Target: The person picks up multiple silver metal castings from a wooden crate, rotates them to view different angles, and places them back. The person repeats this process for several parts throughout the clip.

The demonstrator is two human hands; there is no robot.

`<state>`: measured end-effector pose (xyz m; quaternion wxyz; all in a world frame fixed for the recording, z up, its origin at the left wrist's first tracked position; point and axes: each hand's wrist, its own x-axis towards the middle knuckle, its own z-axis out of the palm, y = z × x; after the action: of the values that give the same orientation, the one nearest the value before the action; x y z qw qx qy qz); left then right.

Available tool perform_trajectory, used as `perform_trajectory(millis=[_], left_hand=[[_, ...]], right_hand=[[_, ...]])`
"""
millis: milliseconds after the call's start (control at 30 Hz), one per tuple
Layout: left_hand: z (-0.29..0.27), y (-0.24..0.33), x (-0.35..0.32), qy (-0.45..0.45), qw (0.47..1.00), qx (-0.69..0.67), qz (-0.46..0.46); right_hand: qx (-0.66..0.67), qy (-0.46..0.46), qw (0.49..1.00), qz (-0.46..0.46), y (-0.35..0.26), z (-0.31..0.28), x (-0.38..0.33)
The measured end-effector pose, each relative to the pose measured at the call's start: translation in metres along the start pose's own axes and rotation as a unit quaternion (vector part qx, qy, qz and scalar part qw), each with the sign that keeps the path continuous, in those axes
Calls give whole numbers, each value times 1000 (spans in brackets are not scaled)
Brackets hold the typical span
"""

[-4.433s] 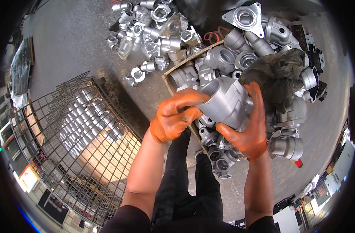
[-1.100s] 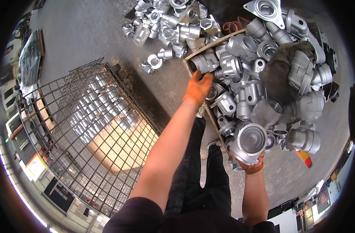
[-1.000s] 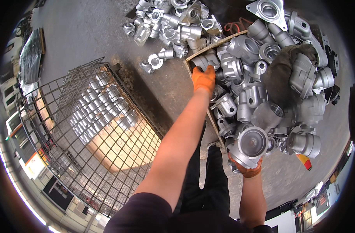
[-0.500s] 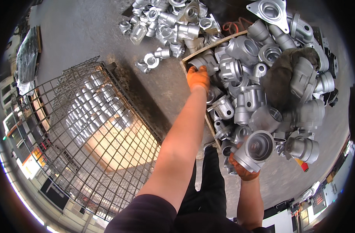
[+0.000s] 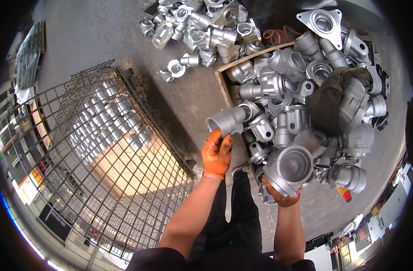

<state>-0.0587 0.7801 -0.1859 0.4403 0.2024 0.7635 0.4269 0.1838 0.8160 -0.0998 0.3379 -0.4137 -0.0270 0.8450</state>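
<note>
The left hand [image 5: 217,156] has drawn a metal pipe [image 5: 225,120] from the box [image 5: 224,92], fingers gripping it; the right hand [image 5: 283,197] grasps a wider fitting [image 5: 291,166], so both are occupied.

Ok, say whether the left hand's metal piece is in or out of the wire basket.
Out: the left hand grips the metal piece right of the wire basket, near the wooden crate.

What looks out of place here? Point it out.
A dark, crumpled cloth lies among the silver castings by the wooden crate wall, odd for looking soft amid hard metal. A few loose castings also lie scattered on the floor outside it.
</note>
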Motion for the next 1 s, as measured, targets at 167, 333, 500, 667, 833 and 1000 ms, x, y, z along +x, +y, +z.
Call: perform_trajectory(millis=[167,333,500,667,833,1000], left_hand=[[-38,-15,-7,-80,911,-373,-158],[-74,31,-25,-171,913,-281,-243],[-121,12,-53,-309,879,-265,-248],[-129,-13,-73,-294,899,-228,-232],[-126,-28,-80,-197,928,-227,-221],[-118,-24,-51,-96,974,-92,-182]], right_hand=[[-138,32,989,-40,-5,28,21],[-304,73,935,167,-27,75,36],[-297,-7,923,246,14,64,42],[-310,-79,900,294,48,59,48],[-447,-89,831,319,52,73,66],[-757,-38,636,145,39,86,98]])
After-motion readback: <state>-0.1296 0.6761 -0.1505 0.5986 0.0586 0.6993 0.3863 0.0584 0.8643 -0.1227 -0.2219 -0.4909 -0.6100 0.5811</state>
